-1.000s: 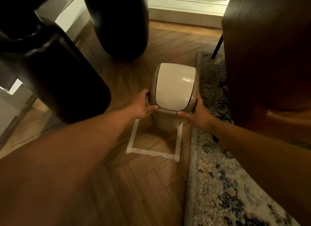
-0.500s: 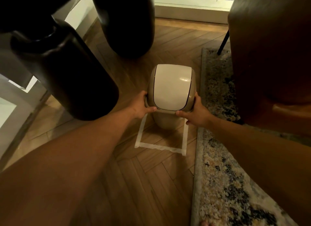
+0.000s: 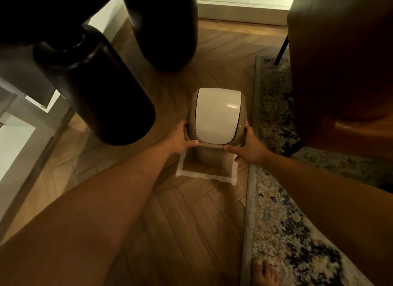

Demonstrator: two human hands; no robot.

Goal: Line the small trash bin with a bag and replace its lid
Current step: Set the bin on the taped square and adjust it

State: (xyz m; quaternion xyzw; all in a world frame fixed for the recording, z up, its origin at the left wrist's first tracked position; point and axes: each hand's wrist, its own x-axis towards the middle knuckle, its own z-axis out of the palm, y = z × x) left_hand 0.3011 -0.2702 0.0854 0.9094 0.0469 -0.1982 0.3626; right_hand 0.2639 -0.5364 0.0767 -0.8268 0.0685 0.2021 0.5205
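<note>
A small beige trash bin stands on the wooden floor inside a square of white tape. Its lid, a beige frame with a cream swing flap, sits on top of the bin. My left hand grips the lid's left rim, thumb along the front edge. On the opposite rim rests my right hand, thumb pointing in along the front edge. No bag is visible; the bin's inside is hidden by the lid.
Two large dark rounded objects stand to the left and behind the bin. A brown chair looms at the right over a patterned rug. A bare foot rests on the rug's near edge.
The view has pulled back and risen a little, bringing a foot into view. Both hands keep their hold on the lid's sides; the bin stays in the taped square.
</note>
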